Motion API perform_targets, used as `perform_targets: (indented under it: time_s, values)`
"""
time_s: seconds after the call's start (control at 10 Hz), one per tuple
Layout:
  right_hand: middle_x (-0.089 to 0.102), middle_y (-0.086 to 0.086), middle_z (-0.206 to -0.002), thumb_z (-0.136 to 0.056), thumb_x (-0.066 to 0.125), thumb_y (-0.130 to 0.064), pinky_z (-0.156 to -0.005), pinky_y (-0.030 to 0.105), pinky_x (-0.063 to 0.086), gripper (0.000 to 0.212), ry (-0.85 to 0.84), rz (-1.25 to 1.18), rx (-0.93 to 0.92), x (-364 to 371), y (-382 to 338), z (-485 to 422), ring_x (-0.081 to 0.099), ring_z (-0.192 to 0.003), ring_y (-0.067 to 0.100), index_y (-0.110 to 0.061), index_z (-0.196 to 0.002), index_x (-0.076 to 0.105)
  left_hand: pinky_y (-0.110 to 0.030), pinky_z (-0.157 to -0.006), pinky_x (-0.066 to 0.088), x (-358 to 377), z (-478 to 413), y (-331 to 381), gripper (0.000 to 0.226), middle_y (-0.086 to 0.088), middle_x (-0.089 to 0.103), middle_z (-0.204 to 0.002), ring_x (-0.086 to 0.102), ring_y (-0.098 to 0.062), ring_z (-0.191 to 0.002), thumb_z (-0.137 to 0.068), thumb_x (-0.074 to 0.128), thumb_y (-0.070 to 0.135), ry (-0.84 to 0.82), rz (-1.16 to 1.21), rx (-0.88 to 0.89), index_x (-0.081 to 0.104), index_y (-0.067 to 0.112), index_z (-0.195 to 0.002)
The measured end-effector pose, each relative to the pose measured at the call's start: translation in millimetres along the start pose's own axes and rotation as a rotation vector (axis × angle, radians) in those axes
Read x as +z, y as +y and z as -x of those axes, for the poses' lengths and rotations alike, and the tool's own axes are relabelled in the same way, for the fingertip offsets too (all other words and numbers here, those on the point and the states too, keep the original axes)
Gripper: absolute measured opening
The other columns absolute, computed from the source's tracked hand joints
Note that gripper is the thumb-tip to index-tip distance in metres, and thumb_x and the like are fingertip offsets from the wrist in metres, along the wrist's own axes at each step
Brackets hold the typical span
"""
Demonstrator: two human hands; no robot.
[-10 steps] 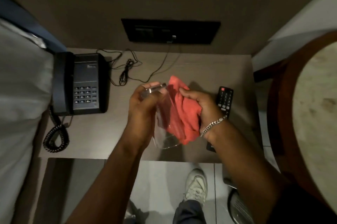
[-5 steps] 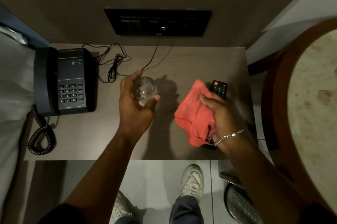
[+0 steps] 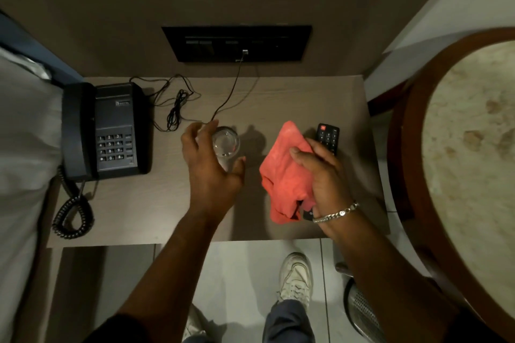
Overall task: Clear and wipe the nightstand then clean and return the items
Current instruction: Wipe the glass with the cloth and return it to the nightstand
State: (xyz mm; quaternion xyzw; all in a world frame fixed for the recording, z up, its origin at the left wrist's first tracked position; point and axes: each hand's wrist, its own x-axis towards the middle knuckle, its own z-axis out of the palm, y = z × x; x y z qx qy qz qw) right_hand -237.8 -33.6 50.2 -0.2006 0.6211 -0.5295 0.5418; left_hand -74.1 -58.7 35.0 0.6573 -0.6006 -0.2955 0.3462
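Observation:
A clear drinking glass (image 3: 226, 144) stands upright on the light wood nightstand (image 3: 139, 203), near its middle. My left hand (image 3: 210, 172) curls around the glass, thumb and fingers on its sides. My right hand (image 3: 324, 178) grips a red cloth (image 3: 282, 172) and rests on the black TV remote (image 3: 328, 137). Only the remote's top end and a bit of its bottom end show; the cloth and my hand cover the rest.
A black desk phone (image 3: 104, 130) with a coiled cord (image 3: 71, 214) sits at the nightstand's left. Thin black cables (image 3: 178, 105) run to a wall switch panel (image 3: 237, 44). A bed (image 3: 22, 147) lies left, a round stone-topped table (image 3: 468, 147) right, a metal bin (image 3: 362, 312) below.
The glass left the cloth and went down to the nightstand in my left hand. My right hand carried the cloth right and lowered it onto the remote.

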Motion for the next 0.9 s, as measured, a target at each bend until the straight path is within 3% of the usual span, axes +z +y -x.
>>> perform_targets:
  time_s: [0.1,0.2,0.3,0.4,0.5,0.6,0.7,0.8,0.9]
  values:
    - [0.071,-0.007,-0.112,-0.082,0.068,-0.018,-0.089,0.033,0.054,0.030,0.000,0.046,0.016,-3.2,-16.9,19.9,0.064,-0.107,0.016,-0.029,-0.109,0.069,-0.022,-0.090,0.050,-5.2,28.4,51.6,0.057,0.000,0.053,-0.128,0.056,-0.015,-0.113,-0.080,0.066,0.046,-0.041,0.317,-0.178,0.053,0.019,-0.128]
    - [0.062,-0.003,-0.130,-0.080,0.060,-0.032,-0.099,0.046,0.049,0.036,-0.079,0.053,0.016,-11.5,-33.1,38.6,0.057,-0.120,0.021,-0.035,-0.115,0.066,-0.026,-0.079,0.058,-1.5,50.6,86.8,0.058,0.003,0.065,-0.118,0.065,-0.014,-0.104,-0.076,0.068,0.053,-0.285,0.537,-0.349,0.057,0.023,-0.124]
    - [0.059,-0.005,-0.134,-0.081,0.058,-0.025,-0.099,0.039,0.049,0.040,-0.070,0.080,-0.094,-31.2,-48.5,54.9,0.056,-0.123,0.014,-0.035,-0.120,0.062,-0.040,-0.079,0.061,6.6,63.0,111.5,0.038,-0.002,0.071,-0.109,0.069,-0.022,-0.100,-0.082,0.074,0.026,-0.315,0.623,-0.434,0.061,0.020,-0.117]
    - [0.061,-0.003,-0.130,-0.075,0.075,-0.013,-0.087,0.034,0.054,0.062,0.132,0.094,-0.144,-86.9,-65.2,73.5,0.061,-0.114,0.011,-0.029,-0.130,0.052,-0.050,-0.078,0.060,31.3,74.0,143.1,0.036,-0.010,0.075,-0.106,0.072,-0.029,-0.096,-0.080,0.073,0.001,-0.396,0.909,-0.528,0.063,0.014,-0.112]
    - [0.067,0.000,-0.117,-0.063,0.082,-0.019,-0.072,0.042,0.062,0.070,0.347,0.071,-0.068,-153.7,-74.7,87.0,0.069,-0.099,0.012,-0.039,-0.123,0.053,-0.053,-0.080,0.060,77.3,92.6,177.0,0.044,-0.013,0.073,-0.107,0.070,-0.030,-0.098,-0.075,0.075,-0.007,-0.481,0.904,-0.562,0.059,0.010,-0.113]
    - [0.067,-0.004,-0.111,-0.070,0.080,-0.009,-0.059,0.025,0.060,0.066,0.518,0.267,-0.144,-188.9,-70.5,88.1,0.070,-0.088,0.002,-0.045,-0.119,0.053,-0.051,-0.086,0.058,106.9,108.4,194.5,0.043,-0.011,0.071,-0.106,0.069,-0.029,-0.100,-0.077,0.073,-0.008,-0.545,0.812,-0.513,0.058,0.009,-0.114]
    - [0.066,0.004,-0.116,-0.076,0.075,-0.007,-0.072,0.036,0.060,0.060,0.650,0.487,-0.201,-211.4,-62.2,82.4,0.069,-0.096,0.014,-0.034,-0.125,0.053,-0.035,-0.082,0.060,125.2,119.3,204.2,0.043,-0.005,0.069,-0.107,0.069,-0.019,-0.098,-0.082,0.071,-0.005,-0.622,0.775,-0.478,0.057,0.015,-0.117]
    - [0.063,0.019,-0.121,-0.082,0.069,-0.013,-0.093,0.041,0.044,0.047,0.666,0.848,-0.180,-229.5,-56.7,65.1,0.059,-0.109,0.037,-0.012,-0.128,0.057,-0.016,-0.080,0.055,122.1,109.4,206.9,0.041,0.009,0.064,-0.107,0.064,-0.007,-0.098,-0.086,0.068,0.000,-0.605,0.670,-0.377,0.056,0.032,-0.109]
    - [0.059,0.021,-0.126,-0.086,0.064,-0.021,-0.096,0.045,0.042,0.050,0.591,1.039,-0.095,-225.1,-59.9,65.7,0.054,-0.113,0.039,-0.011,-0.133,0.052,-0.017,-0.089,0.050,98.2,95.5,201.6,0.035,0.016,0.062,-0.109,0.060,-0.006,-0.105,-0.089,0.066,0.007,-0.530,0.490,-0.233,0.057,0.030,-0.113]
